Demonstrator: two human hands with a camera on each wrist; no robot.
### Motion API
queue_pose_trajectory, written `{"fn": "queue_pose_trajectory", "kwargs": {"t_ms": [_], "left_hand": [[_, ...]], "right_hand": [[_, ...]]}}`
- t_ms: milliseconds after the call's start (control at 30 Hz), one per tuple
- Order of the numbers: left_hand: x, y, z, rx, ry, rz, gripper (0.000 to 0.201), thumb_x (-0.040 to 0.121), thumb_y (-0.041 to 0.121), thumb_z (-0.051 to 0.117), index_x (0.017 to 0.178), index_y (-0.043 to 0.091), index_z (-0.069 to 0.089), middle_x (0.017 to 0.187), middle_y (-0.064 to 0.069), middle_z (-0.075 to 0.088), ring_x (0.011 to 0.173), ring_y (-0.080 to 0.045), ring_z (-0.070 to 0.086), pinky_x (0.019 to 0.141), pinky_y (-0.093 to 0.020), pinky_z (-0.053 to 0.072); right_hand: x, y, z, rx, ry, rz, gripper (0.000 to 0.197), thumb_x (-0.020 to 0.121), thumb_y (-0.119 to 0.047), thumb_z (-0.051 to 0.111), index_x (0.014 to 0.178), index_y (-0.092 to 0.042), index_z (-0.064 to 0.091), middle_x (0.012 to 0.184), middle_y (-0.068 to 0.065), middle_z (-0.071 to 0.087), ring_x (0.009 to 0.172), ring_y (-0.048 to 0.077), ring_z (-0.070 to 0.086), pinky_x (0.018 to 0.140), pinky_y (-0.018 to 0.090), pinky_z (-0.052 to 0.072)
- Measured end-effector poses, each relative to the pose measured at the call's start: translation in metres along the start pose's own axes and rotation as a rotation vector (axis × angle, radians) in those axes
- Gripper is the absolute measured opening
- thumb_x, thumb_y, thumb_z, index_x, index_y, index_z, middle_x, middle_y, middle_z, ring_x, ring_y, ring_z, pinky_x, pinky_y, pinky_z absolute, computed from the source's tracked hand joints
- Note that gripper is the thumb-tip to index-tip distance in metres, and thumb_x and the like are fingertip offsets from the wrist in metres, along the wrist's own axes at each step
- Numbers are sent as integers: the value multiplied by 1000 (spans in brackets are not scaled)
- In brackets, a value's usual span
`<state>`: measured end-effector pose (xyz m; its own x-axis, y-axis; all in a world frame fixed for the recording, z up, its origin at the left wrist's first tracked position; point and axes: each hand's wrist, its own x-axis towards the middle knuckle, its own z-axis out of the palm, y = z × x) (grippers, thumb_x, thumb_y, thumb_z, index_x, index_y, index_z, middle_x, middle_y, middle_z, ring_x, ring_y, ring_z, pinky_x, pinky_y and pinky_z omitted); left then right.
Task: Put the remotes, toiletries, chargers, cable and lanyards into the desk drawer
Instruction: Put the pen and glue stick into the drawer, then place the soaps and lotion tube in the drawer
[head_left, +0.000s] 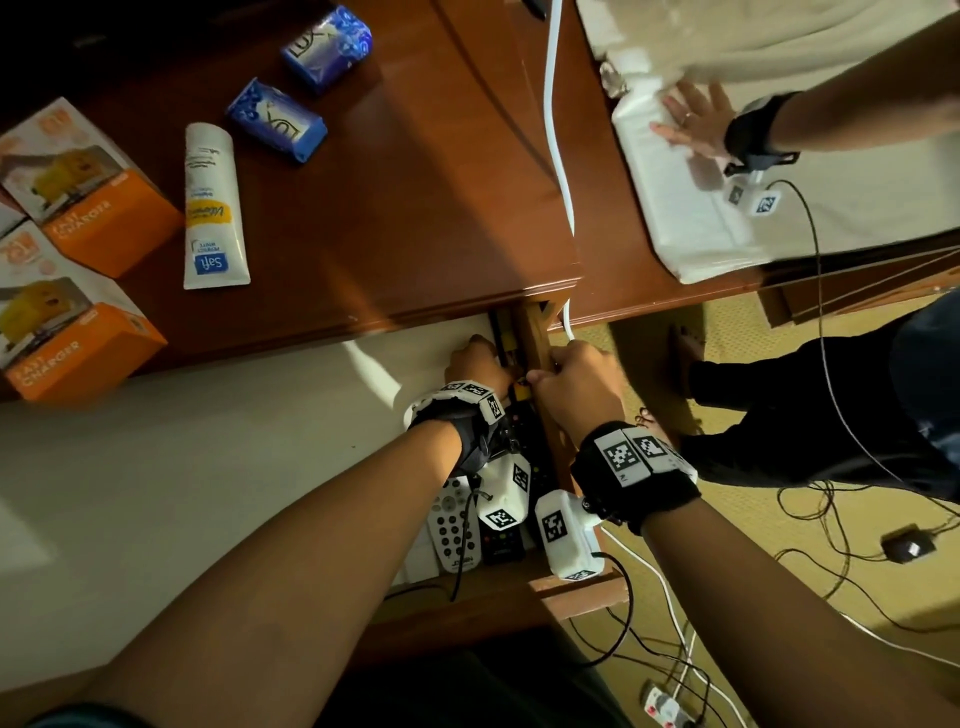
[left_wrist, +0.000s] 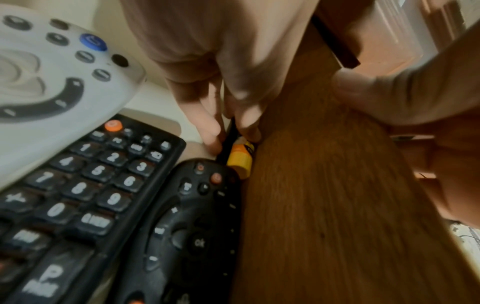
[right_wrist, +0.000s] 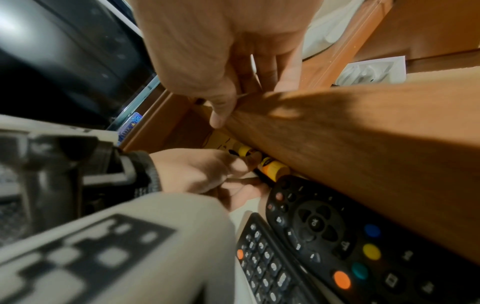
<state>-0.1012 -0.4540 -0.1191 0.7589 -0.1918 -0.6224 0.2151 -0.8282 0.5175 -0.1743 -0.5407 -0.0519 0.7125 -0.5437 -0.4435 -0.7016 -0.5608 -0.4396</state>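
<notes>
Wooden drawer (head_left: 553, 452) holds three remotes (left_wrist: 85, 179) along its right wall; at the far end the left hand (head_left: 475, 364) pinches a black-and-yellow lanyard (left_wrist: 240, 157) while the right hand (head_left: 576, 384) grips the wall. Soaps (head_left: 278, 119), tube (head_left: 213, 208) and charger boxes (head_left: 78, 332) lie on the surface (head_left: 415, 182).

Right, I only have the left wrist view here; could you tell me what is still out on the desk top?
Observer: Two blue soap bars, a white tube and two orange charger boxes.
Operator: Is the cable in yet?
Observer: No, a white cable runs over the desk and drops beside the drawer.
Operator: I see the left hand pinching a black strap; and the right hand?
Observer: It grips the drawer's side wall.
</notes>
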Motion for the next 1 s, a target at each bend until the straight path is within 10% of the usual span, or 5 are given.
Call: {"fn": "queue_pose_trajectory", "kwargs": {"t_ms": [367,633,833,1000], "left_hand": [[-32,-11,-14,-26,-78,69,45,84,31,65,125,15,56,112,-8,68,105,-25,62,86,-26,46],[-76,-35,-79,-238,-38,189,13,85,25,65,97,23,68,96,2,71,88,-13,67,81,-26,53],[-73,-23,-165,-294,137,288,13,85,21,66,98,19,69,92,3,71,85,-11,65,80,-25,51],[-37,-5,-238,-260,301,363,9,87,20,65,94,23,65,94,6,67,90,-10,61,82,-25,49]], "right_hand": [[-6,3,3,-43,26,-77,22,88,-26,61,92,-5,66,97,10,59,83,25,54,75,28,43],[-21,-24,-1,-294,84,-202,49,82,-21,59,127,-7,49,122,17,47,106,37,51,85,40,45],[-10,-117,-24,-151,-66,-432,28,81,-34,62,98,-12,63,103,11,51,101,34,53,87,40,47],[11,-208,-50,40,-125,-519,16,85,-29,63,74,-20,58,77,0,58,77,19,56,60,23,35]]}}
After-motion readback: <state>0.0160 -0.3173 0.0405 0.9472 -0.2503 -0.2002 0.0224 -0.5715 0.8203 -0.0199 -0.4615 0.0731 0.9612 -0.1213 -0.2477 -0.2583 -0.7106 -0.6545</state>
